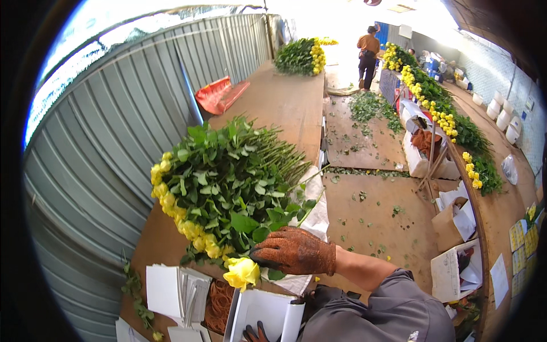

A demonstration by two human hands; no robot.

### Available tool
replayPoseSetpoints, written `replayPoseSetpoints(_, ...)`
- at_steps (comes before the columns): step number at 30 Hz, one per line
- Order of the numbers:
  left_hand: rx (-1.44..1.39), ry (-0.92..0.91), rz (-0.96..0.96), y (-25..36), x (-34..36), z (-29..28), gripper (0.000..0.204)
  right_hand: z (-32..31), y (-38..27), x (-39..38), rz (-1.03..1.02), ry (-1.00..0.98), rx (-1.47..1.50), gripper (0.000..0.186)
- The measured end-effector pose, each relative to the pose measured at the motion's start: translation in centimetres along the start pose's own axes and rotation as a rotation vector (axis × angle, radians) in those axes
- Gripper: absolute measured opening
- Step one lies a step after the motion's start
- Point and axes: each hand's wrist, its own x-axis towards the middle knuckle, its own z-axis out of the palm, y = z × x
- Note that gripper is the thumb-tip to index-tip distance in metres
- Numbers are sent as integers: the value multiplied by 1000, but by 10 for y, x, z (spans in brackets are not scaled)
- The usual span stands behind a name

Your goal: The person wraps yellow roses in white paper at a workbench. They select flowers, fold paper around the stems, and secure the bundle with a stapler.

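- Right hand (294, 251), in a rust-brown glove, closes around the single yellow rose (241, 272), its bloom just left of the fingers.
- Left hand (256, 333), dark-gloved, barely shows at the lower edge; its grip is unclear.
- Heap of yellow roses (222, 182) lies on the brown desk (285, 102), just above.

Bright daylight, strongest at the far end beyond the distant flower pile (301, 56), where the open area blows out to white. Glare washes the top of the corrugated metal wall (131, 108). Bench (285, 102) evenly lit, shadows soft. Fisheye bends the wall's ribs hard; black vignette rings the frame. Near that pile, detail turns small and soft; foreground roses (216, 182) sharp.
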Motion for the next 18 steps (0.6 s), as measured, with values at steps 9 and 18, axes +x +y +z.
replayPoseSetpoints(9, -317, 29, -56, 13, 2, -38, 99, 24, 20, 2, -83, -110, 213, 42)
replayPoseSetpoints(18, -379, 58, -93, 2, -6, -25, 91, 59, 17, 31, -134, -277, 390, 38)
